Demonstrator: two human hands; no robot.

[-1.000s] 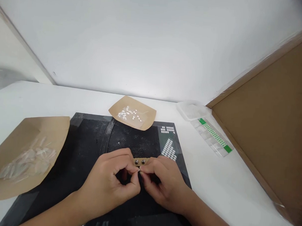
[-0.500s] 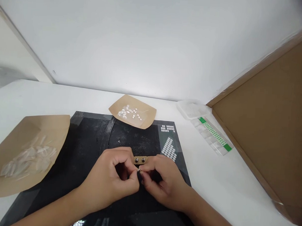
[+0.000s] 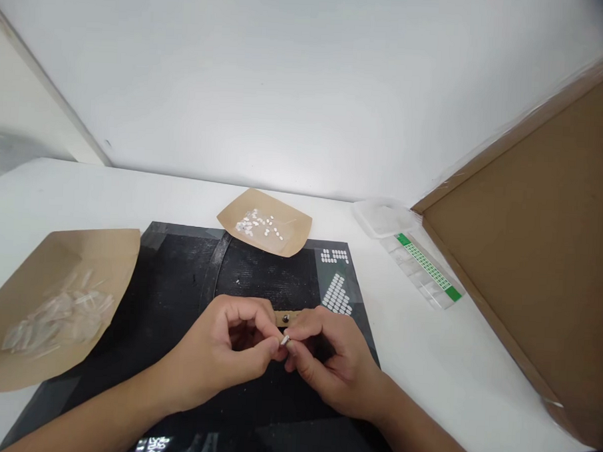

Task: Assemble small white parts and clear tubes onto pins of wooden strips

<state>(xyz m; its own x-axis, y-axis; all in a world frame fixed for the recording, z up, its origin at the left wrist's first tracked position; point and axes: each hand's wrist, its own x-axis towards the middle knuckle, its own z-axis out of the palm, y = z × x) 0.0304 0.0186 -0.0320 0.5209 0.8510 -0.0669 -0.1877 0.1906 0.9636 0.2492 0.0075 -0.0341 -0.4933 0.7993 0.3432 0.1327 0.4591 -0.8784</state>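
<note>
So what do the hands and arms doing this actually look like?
They are a person's: the left hand and right hand wear no visible gloves, rings or watch. No sleeves, bracelets, cables or markings show on the left forearm or right forearm.

Small tray (image 3: 296, 234) behind the hands (image 3: 282, 348)

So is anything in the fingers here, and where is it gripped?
A tiny whitish piece, pinched between both hands' fingertips; which part each grips is too small to tell.

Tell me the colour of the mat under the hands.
The mat is black, seen best in the current head view.
</note>
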